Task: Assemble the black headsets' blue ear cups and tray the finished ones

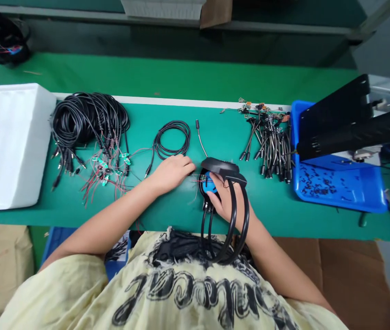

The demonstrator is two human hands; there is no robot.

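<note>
Right hand point(227, 201) clamps its fingers around the black cabled housing point(217, 165) to steady it, while the left hand point(171, 174) rests, fingers together, just beside it.

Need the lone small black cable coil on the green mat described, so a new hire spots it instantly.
On the green mat, find the big heap of black cables. Just right of it, directly above the left hand, lies a small black cable coil. It is a single cable in a loose ring, unlike the tangled heap beside it.
</note>
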